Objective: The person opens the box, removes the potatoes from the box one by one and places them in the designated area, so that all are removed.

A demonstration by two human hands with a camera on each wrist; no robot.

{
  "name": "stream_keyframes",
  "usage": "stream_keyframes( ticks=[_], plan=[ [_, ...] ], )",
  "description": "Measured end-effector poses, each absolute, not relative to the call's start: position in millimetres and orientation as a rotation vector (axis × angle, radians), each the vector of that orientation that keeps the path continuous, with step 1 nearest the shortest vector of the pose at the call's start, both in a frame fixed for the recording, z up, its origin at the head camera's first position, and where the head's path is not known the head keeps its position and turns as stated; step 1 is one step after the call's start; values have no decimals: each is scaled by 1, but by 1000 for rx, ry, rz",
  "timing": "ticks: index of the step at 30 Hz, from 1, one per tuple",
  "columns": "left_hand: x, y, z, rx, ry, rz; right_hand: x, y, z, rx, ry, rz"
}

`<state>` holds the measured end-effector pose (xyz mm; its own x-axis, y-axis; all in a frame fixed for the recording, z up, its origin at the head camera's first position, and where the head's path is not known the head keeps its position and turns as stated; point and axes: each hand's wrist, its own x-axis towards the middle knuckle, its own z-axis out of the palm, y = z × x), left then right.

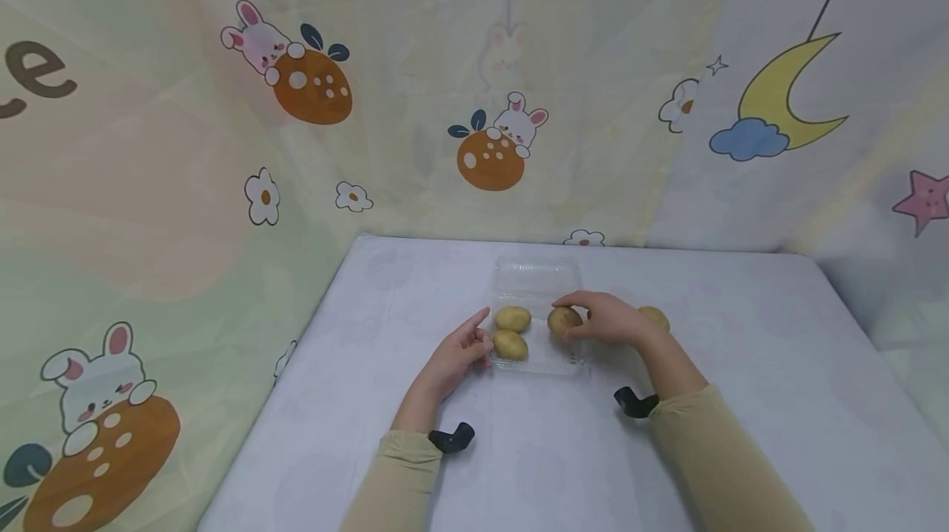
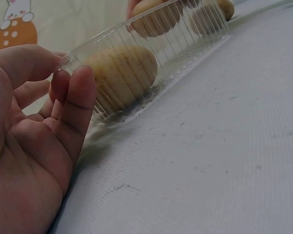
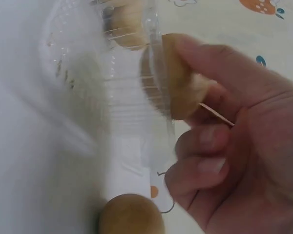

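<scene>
A clear plastic clamshell box (image 1: 544, 361) lies on the table with its lid (image 1: 537, 277) folded back. Two potatoes (image 1: 512, 319) sit one behind the other in its left half. My left hand (image 1: 455, 359) is at the left side of the box; in the left wrist view its thumb and fingers pinch the clear rim beside a potato (image 2: 122, 78). Over the right half, my right hand (image 1: 611, 319) grips another potato (image 1: 563, 322) between thumb and fingers. The right wrist view shows this held potato (image 3: 178, 78) at the box wall, partly seen through the plastic.
One more potato (image 1: 654, 317) lies outside the box to the right, partly hidden behind my right hand. A white cloth (image 1: 356, 334) covers the table. Patterned fabric (image 1: 415, 38) hangs behind it. Black camera mounts (image 1: 454, 438) are on both wrists.
</scene>
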<state>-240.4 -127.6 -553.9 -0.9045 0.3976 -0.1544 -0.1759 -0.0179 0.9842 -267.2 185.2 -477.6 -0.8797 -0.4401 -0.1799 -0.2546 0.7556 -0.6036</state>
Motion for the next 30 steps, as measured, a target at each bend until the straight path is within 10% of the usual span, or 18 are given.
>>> stream_keyframes(
  ticks=[30],
  plan=[
    [-241,-127,-556,228,1887,1969,-208,266,-510,-484,2868,-1111]
  ],
)
